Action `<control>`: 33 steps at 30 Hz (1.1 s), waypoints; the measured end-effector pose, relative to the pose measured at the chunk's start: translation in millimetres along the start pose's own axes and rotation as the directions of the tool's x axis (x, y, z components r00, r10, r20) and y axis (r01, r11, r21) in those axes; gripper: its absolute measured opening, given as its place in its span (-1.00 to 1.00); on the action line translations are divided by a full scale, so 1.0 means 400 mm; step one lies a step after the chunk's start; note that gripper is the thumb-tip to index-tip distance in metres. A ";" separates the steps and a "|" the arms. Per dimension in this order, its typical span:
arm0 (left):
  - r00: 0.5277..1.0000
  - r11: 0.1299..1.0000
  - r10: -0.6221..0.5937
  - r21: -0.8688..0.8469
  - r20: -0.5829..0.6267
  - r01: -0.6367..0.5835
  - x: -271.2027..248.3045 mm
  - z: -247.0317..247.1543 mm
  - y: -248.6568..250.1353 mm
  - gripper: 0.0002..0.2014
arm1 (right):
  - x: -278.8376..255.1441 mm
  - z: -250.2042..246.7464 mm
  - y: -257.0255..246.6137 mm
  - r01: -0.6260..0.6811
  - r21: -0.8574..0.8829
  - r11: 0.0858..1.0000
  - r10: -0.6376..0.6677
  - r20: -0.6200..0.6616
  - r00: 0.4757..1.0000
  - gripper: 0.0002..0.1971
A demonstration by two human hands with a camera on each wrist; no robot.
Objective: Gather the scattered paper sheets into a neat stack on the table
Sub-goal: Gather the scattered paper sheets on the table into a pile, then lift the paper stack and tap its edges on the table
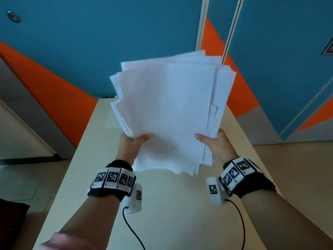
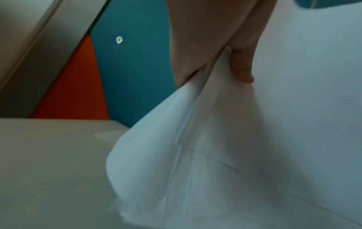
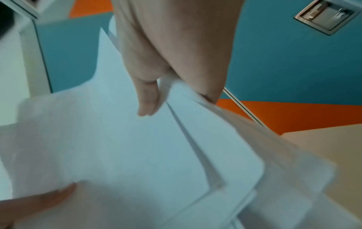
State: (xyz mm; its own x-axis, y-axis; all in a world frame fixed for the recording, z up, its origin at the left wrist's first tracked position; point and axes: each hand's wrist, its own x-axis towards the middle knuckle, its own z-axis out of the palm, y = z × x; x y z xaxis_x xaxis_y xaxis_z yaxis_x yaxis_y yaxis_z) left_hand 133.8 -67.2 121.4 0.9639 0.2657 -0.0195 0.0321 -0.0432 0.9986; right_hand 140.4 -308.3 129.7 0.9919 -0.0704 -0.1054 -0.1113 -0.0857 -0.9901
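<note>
A loose bundle of several white paper sheets [image 1: 169, 109] is held up in the air above the beige table [image 1: 162, 204], its edges uneven and fanned. My left hand [image 1: 134, 141] pinches the bundle's left side, thumb on the front face. My right hand [image 1: 210, 141] pinches its right side the same way. In the left wrist view the left hand [image 2: 225, 68] has its thumb on the paper sheets [image 2: 245, 139]. In the right wrist view the right hand [image 3: 162, 91] grips the paper sheets [image 3: 121, 151], and the other hand's thumb shows at the lower left.
The table runs away from me toward a blue and orange wall [image 1: 90, 42]. A metal strip [image 1: 232, 27] stands upright behind the sheets. Floor lies to both sides of the table. Cables hang from both wrist units.
</note>
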 end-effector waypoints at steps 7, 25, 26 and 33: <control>0.986 0.999 0.030 0.037 0.163 -0.036 0.026 -0.070 -0.007 -0.37 | -0.006 -0.007 0.001 -0.011 -0.018 1.000 0.013 0.103 0.995 -0.63; 0.982 0.989 0.142 -0.043 0.122 -0.138 0.007 -0.087 0.113 -0.74 | -0.006 0.059 -0.174 0.232 0.070 0.970 -0.228 -0.058 0.972 -0.89; 0.989 0.991 0.128 -0.039 0.075 -0.126 0.004 -0.085 0.101 -0.81 | -0.008 0.056 -0.177 0.239 0.156 0.958 -0.242 0.002 0.970 -0.83; 0.998 0.998 0.050 -0.028 0.028 -0.050 -0.004 -0.062 0.044 -0.80 | 0.027 0.046 -0.051 0.016 -0.158 0.987 -0.001 0.099 0.995 -0.67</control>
State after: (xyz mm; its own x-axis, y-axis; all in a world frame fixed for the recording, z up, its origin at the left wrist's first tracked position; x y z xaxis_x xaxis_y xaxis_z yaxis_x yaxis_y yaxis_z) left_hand 126.3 -44.6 140.3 0.9713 0.2361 0.0294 -0.0231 -0.0293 0.9993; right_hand 154.5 -289.1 147.1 0.9931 0.0283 -0.1136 -0.1033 -0.2430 -0.9645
